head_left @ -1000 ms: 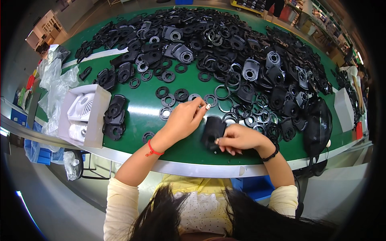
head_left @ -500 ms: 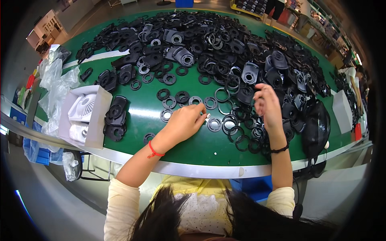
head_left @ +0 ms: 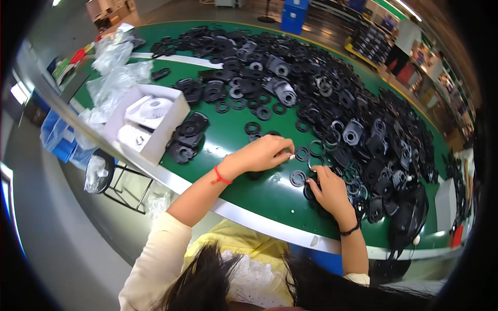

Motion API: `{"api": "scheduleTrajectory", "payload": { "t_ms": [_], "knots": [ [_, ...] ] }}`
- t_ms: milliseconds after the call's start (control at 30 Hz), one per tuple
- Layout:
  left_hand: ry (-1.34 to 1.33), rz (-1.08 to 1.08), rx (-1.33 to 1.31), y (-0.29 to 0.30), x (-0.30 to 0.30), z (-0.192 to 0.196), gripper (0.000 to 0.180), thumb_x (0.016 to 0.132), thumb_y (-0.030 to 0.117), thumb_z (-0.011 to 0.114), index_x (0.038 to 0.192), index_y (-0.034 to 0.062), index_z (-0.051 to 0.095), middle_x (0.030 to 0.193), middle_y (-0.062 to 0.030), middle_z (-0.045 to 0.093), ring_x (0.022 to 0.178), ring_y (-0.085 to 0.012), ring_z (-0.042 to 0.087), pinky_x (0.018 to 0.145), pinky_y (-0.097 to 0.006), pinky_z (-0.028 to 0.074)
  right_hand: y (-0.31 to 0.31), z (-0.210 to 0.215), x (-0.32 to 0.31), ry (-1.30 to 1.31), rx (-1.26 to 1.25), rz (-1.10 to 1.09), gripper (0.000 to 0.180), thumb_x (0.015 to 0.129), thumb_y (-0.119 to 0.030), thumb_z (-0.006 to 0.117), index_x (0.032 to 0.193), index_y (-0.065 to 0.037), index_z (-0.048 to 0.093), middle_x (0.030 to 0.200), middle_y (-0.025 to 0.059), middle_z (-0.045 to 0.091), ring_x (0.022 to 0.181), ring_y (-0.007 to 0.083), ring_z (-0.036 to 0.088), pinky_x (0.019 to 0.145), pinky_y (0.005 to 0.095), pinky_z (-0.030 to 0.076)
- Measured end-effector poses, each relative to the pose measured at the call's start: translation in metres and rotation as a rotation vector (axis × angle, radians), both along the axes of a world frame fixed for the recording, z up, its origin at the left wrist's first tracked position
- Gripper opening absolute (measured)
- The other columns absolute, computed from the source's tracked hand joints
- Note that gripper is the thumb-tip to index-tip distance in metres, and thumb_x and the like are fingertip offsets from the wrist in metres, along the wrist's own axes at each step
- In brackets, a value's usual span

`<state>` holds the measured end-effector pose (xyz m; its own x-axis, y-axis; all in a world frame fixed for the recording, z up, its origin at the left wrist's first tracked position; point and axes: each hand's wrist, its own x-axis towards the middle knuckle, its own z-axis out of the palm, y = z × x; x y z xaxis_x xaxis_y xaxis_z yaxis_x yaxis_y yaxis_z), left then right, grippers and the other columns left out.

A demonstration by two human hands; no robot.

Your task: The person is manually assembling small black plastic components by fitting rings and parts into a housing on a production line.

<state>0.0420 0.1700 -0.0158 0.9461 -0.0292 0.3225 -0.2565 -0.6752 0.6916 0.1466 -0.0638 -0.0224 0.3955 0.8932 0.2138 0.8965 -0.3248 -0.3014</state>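
The right hand (head_left: pixel 328 189) comes back from the black heap (head_left: pixel 332 98) and now sits low on the green tabletop (head_left: pixel 270 194), fingers curled over a small clump of black rings (head_left: pixel 311 193); whether it truly grips one, I cannot tell. The left hand (head_left: pixel 264 154) stays just left of that clump, fingertips pinched narrow on something small and pale. A loose black washer (head_left: pixel 298 178) lies between the two hands. Risk here: the rings overlap, so a hasty pull could drag neighbours along or flick the washer toward the tabletop's near edge.
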Motion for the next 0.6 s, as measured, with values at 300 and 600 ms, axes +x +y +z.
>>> {"api": "scheduleTrajectory", "payload": {
  "t_ms": [300,600],
  "knots": [
    [-0.166,0.546,0.033,0.039,-0.079,0.027,0.013,0.087,0.012,0.061,0.094,0.0005,0.061,0.082,-0.0128,0.062,0.073,-0.0239,0.062,0.067,-0.033,0.049,-0.006,-0.006,-0.005,-0.068,0.018,0.004,0.030,0.085,-0.021,0.063,0.109,-0.005,0.054,0.092,0.0119,0.055,0.080,0.0301,0.062,0.064,0.0390,0.051],
    [-0.064,0.958,0.130,0.035,-0.215,0.030,0.014,0.087,0.009,0.062,0.099,0.0024,0.064,0.092,-0.0105,0.067,0.083,-0.0199,0.064,0.076,-0.032,0.050,0.001,-0.006,-0.013,-0.026,0.209,0.052,0.025,0.085,-0.018,0.061,0.107,-0.009,0.054,0.097,0.0122,0.052,0.080,0.0343,0.061,0.065,0.0424,0.051]
  ]
}}
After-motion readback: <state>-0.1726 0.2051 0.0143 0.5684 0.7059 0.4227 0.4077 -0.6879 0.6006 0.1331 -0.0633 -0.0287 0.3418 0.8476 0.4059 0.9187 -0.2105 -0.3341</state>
